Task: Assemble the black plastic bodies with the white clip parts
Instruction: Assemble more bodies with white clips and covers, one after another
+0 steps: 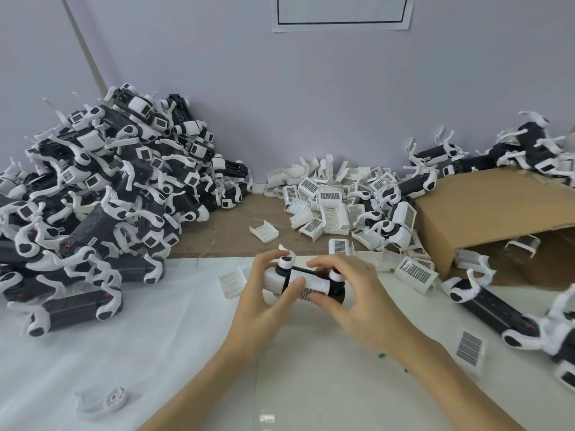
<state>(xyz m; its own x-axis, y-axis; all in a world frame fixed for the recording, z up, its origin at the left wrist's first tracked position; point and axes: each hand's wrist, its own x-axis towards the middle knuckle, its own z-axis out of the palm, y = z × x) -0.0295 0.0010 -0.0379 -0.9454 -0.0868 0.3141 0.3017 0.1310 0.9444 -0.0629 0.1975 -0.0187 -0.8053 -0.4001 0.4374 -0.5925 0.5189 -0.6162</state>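
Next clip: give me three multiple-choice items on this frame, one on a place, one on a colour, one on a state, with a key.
1. Where is the big heap of assembled units?
A. left of the hands
B. inside the cardboard box
C. on the floor

2. What colour is the clip part on the held body?
A. red
B. white
C. green

3. What are the hands doing?
A. both idle
B. one holds a pen
C. both grip the same unit

Key: 1 A, the heap fills the table's left side. 2 B, the clip is white against the black body. 3 C, left hand and right hand curl their fingers round it.
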